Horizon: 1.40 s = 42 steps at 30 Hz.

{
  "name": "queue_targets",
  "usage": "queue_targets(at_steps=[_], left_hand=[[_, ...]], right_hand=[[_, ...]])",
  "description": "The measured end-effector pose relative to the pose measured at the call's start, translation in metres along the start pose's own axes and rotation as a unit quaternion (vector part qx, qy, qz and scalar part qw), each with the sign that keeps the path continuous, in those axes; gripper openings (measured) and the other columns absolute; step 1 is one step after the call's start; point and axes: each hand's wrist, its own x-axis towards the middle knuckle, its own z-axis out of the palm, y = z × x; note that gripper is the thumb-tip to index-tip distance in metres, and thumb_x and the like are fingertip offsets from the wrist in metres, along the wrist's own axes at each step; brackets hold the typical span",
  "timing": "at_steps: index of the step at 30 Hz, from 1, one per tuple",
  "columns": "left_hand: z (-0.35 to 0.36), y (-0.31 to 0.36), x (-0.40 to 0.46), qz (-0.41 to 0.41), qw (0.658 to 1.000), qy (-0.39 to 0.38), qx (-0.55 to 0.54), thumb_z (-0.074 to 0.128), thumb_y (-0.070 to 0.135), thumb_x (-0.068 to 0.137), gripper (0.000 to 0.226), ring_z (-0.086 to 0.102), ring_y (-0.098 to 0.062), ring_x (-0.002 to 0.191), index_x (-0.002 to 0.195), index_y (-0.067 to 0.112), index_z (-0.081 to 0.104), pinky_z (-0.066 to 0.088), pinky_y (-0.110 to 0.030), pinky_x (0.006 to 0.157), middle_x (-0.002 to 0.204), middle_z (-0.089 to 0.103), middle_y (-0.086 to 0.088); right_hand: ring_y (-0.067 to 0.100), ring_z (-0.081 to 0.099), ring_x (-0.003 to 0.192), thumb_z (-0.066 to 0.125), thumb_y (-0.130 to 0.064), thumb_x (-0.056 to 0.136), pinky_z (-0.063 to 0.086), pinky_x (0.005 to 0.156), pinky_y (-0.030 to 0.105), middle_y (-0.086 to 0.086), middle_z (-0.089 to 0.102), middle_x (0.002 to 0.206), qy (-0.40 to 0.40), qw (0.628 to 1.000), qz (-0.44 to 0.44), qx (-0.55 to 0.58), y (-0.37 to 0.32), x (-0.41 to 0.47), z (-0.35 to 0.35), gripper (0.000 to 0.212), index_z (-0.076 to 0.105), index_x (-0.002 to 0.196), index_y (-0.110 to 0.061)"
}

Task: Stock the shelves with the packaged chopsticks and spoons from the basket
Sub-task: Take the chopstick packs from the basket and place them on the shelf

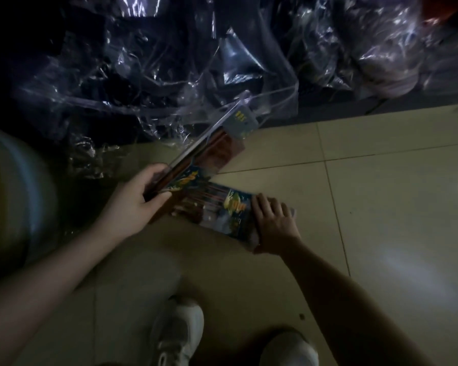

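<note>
In dim light, my left hand [140, 196] grips the near end of a long clear pack of dark chopsticks [209, 138], which slants up and away toward a grey header card. A second chopstick pack [217, 210] with a blue and yellow label lies flat on the beige tiled floor just right of it. My right hand [273, 223] holds that pack's right end, fingers over its top and thumb at its near edge. No basket or shelf is clearly visible.
Crumpled clear plastic bags [148, 75] of dark goods fill the top of the view, with more bags [376, 54] at the upper right. A large pale rounded container [16, 191] stands at the left. My white shoes [180, 331] are at the bottom.
</note>
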Motion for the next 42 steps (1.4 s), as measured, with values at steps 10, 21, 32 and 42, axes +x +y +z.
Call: queue_targets(at_steps=[10, 21, 32, 42], left_hand=[[-0.057, 0.076, -0.051, 0.016, 0.993, -0.101, 0.055, 0.064, 0.01, 0.082, 0.06, 0.055, -0.01, 0.102, 0.111, 0.057, 0.043, 0.037, -0.022, 0.087, 0.109, 0.055, 0.012], [-0.254, 0.371, -0.137, 0.123, 0.992, -0.02, 0.012, 0.068, 0.019, 0.08, 0.047, 0.059, -0.016, 0.099, 0.123, 0.015, 0.053, 0.04, -0.026, 0.088, 0.105, 0.058, 0.007], [-0.427, 0.621, -0.209, 0.276, 0.921, 0.106, -0.255, 0.059, 0.002, 0.083, 0.043, 0.053, 0.016, 0.099, 0.116, 0.026, 0.046, 0.04, -0.005, 0.09, 0.113, 0.055, 0.017], [-0.506, 0.713, -0.138, 0.142, 0.863, 0.071, -0.48, 0.061, 0.013, 0.085, 0.039, 0.062, -0.02, 0.096, 0.122, 0.016, 0.051, 0.051, -0.038, 0.081, 0.111, 0.064, -0.006]], right_hand=[[0.038, 0.034, 0.126, 0.061, -0.067, 0.067, 0.029, 0.105, 0.047, 0.014, 0.034, 0.142, -0.106, 0.968, 0.13, 0.184, 0.011, -0.111, -0.097, 0.098, 0.018, 0.145, -0.027], [0.015, 0.047, 0.071, 0.061, -0.05, 0.051, 0.037, 0.058, 0.021, 0.012, 0.048, 0.094, 0.033, 0.703, 0.178, 0.688, 0.061, -0.409, -0.405, 0.063, 0.05, 0.109, -0.026], [-0.003, 0.062, 0.079, 0.058, -0.038, 0.059, 0.047, 0.066, 0.01, -0.015, 0.067, 0.095, 0.27, 0.686, -0.04, 0.674, 0.09, -0.574, -0.681, 0.074, 0.046, 0.127, -0.011], [0.011, 0.056, 0.065, 0.047, -0.026, 0.093, 0.04, 0.062, 0.027, -0.001, 0.055, 0.077, 0.348, 0.588, -0.036, 0.729, 0.076, -0.559, -0.827, 0.013, 0.058, 0.099, -0.022]])
